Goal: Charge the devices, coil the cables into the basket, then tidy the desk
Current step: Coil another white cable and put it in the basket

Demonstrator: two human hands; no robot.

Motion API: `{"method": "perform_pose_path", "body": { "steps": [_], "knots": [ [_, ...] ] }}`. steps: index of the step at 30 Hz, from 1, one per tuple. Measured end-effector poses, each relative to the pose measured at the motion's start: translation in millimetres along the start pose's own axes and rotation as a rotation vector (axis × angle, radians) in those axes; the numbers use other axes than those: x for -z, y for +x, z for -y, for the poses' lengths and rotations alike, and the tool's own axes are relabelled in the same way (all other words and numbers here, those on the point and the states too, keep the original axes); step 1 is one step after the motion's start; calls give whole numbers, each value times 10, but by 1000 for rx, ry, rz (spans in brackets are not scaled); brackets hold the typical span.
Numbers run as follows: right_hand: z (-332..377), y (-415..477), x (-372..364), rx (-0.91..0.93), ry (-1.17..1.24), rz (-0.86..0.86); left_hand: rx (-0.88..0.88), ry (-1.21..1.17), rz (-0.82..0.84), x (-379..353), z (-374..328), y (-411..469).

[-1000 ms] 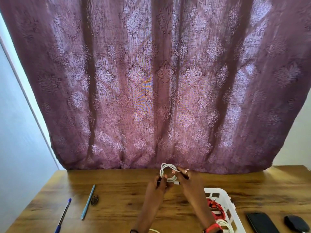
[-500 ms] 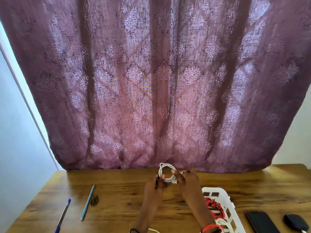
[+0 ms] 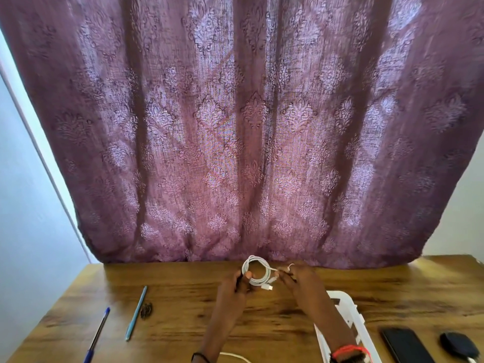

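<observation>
Near the far edge of the brown wooden desk (image 3: pixel 162 328), beyond the white plastic basket (image 3: pixel 349 309) at its near edge, a coiled white cable (image 3: pixel 258 271) is held up. The left hand (image 3: pixel 235 286) grips the coil with curled fingers; the right hand (image 3: pixel 298 281) pinches its loose end.

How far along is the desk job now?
Done: the white cable is wound into a coil. In hand: left hand and right hand hold it above the wooden desk, not yet in the white plastic basket. Left: a dark blue pen, a light blue pen and a black phone lie loose.
</observation>
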State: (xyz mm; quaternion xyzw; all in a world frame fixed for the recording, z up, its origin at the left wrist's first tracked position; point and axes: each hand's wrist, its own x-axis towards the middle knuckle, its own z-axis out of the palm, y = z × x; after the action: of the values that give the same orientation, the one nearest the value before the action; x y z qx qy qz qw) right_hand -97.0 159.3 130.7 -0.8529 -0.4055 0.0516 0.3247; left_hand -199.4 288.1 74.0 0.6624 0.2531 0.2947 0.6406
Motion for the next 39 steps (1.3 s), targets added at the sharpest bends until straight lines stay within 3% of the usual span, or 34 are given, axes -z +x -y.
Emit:
{"method": "perform_pose_path", "body": {
  "steps": [3,6,10,14,21,25,39],
  "knots": [
    [25,22,-146,-37,7,-130,40,-53,0,-46,-33,-19],
    [39,-4,-225,-71,189,-248,101,-117,46,-110,-97,-46],
    [38,1,-248,-140,467,-247,176,-163,56,-160,-135,-98],
    [31,-13,-242,-174,557,-292,188,-130,70,-191,-87,-126],
    [-121,30,-239,-278,801,-63,214,-253,72,-193,-142,-151],
    [-142,20,-179,-225,710,32,200,-212,30,-128,-112,-158],
    [32,-2,-411,-17,384,56,76,-243,-102,-117,-84,-170]
  ]
}}
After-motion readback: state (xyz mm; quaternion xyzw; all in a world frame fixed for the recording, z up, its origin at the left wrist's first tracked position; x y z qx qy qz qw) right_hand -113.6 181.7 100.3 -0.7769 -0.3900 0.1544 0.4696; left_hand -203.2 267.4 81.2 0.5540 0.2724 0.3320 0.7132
